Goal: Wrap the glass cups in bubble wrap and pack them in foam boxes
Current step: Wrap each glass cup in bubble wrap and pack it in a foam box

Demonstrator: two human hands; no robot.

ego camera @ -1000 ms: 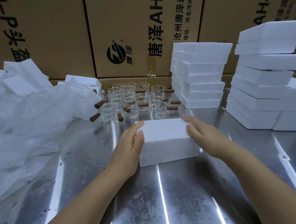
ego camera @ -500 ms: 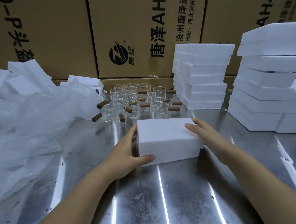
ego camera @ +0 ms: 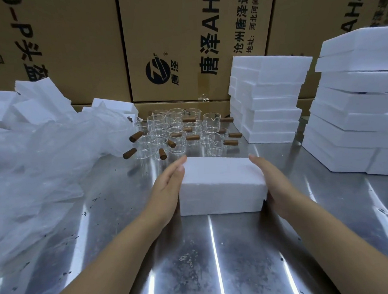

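My left hand (ego camera: 168, 186) and right hand (ego camera: 276, 184), fingers straight, press flat on the short ends of the white foam box (ego camera: 222, 181), its long axis lying crosswise between them, glass cups (ego camera: 178, 134) clustered just behind it.

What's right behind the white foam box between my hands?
A cluster of clear glass cups with brown wooden handles stands on the shiny metal table, with brown cardboard cartons beyond. The rectangular white foam box hides the table strip directly behind it.
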